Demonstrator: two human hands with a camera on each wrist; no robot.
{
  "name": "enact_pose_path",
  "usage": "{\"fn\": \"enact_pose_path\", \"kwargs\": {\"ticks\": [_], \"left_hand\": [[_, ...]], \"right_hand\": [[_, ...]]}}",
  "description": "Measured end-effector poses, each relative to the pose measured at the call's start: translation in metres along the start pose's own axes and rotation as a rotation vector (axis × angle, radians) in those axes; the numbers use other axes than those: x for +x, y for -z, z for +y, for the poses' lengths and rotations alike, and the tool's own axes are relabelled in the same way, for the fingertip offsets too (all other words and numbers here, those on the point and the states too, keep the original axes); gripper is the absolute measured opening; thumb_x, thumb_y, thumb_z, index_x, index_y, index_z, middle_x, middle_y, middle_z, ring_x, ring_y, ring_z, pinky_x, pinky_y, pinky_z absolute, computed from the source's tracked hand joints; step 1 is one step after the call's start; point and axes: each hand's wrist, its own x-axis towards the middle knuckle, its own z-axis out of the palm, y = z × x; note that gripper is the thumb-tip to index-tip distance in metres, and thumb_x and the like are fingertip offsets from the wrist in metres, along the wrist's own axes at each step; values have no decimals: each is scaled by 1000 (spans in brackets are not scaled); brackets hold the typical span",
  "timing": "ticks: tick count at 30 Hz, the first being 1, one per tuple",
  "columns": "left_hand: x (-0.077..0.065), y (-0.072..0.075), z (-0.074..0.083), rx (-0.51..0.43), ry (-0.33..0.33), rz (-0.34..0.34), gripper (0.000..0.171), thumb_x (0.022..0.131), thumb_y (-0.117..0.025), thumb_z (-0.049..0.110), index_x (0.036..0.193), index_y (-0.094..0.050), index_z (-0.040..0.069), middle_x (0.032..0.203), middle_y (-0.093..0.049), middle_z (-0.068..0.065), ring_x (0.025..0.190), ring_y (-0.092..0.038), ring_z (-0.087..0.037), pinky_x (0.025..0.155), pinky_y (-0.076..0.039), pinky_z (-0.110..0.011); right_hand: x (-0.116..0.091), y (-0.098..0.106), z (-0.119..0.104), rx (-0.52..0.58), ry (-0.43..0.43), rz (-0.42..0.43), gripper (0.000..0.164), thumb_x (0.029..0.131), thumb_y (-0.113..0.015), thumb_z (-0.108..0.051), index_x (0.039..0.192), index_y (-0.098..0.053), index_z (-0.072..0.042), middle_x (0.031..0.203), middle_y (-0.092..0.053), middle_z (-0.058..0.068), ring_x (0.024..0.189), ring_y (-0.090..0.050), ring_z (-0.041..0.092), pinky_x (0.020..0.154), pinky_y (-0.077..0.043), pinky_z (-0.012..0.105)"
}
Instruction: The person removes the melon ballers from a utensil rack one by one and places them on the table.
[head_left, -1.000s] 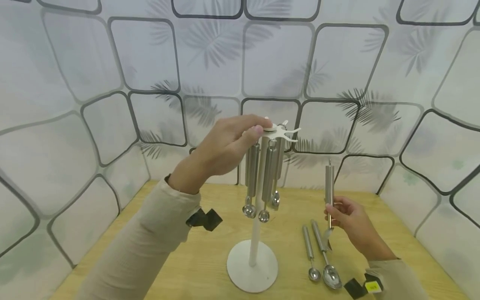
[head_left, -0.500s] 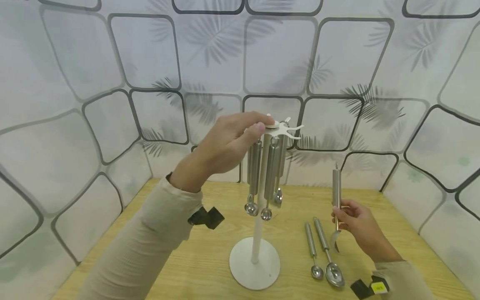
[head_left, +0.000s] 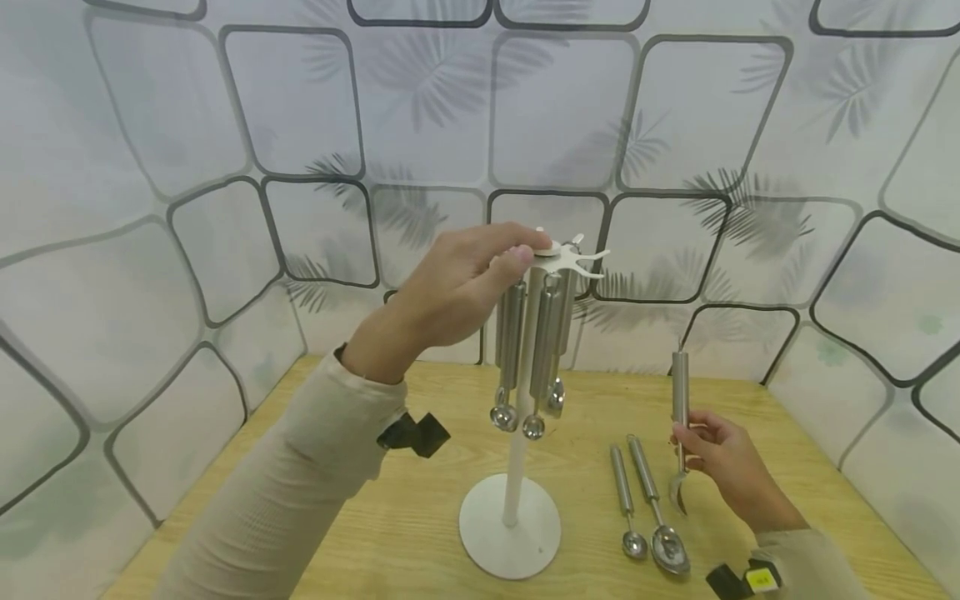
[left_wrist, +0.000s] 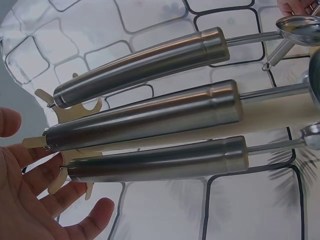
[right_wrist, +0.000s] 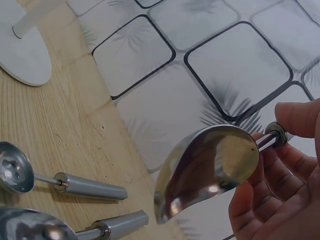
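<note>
My left hand (head_left: 457, 287) holds the top of a white utensil stand (head_left: 573, 262), with index finger and thumb at its round cap. Several steel scoops (head_left: 542, 346) hang from its hooks by their handles, round bowls down. In the left wrist view my fingers are spread about the hooks, beside thick steel handles (left_wrist: 145, 115). My right hand (head_left: 720, 458) pinches a steel scoop (head_left: 681, 387) near the lower end of its handle, handle up. Its curved, shell-like head (right_wrist: 210, 165) points down over the table. Some fingers are hidden behind the handle.
Beside the stand's round white base (head_left: 510, 558), a small round scoop (head_left: 633, 545) and a larger oval scoop (head_left: 667, 550) lie on the wooden table (head_left: 375, 500), bowls toward me. A patterned curtain (head_left: 420, 108) encloses the back and sides.
My right hand has shifted right and a little lower with the scoop, away from the two lying on the table. My left hand stays on the stand's top.
</note>
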Motion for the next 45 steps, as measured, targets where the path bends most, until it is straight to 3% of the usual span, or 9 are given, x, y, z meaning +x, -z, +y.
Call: {"fn": "enact_pose_path", "kwargs": {"ticks": [7,20,24,36,45], "left_hand": [[-2,-2,1,3,-2,2,35,99,-41,20,119,-65,4,123,-64,-8,113,-57,-16,95,-42,-32],[-6,-7,6,3,5,-1,36,100,-41,20,121,-64,3,127,-63,-8,119,-54,-17,99,-40,-31],[-8,-9,9,16,18,2,36,100,-41,20,122,-64,4,128,-62,-7,120,-54,-16,99,-41,-32],[-9,-10,14,26,25,4,36,99,-41,21,121,-64,5,127,-63,-8,114,-57,-18,93,-44,-36],[-8,-9,13,23,31,0,36,100,-41,21,123,-64,5,129,-61,-8,118,-55,-18,95,-43,-35]], "right_hand": [[1,7,12,-99,-95,3,9,100,-55,-12,106,-60,-9,87,-64,-3,75,-57,12,65,-52,27],[-7,19,36,-260,-243,-40,47,99,-57,-23,127,-43,13,96,-61,5,80,-56,18,70,-52,34],[-10,22,41,-272,-275,-61,49,99,-57,-24,128,-42,13,98,-59,9,80,-56,19,71,-52,35],[-14,27,52,-285,-337,-63,32,96,-59,-18,113,-51,8,95,-59,11,82,-59,24,71,-53,38],[-15,29,60,-309,-377,-86,33,97,-58,-20,112,-50,8,89,-57,9,77,-56,20,69,-53,35]]}}
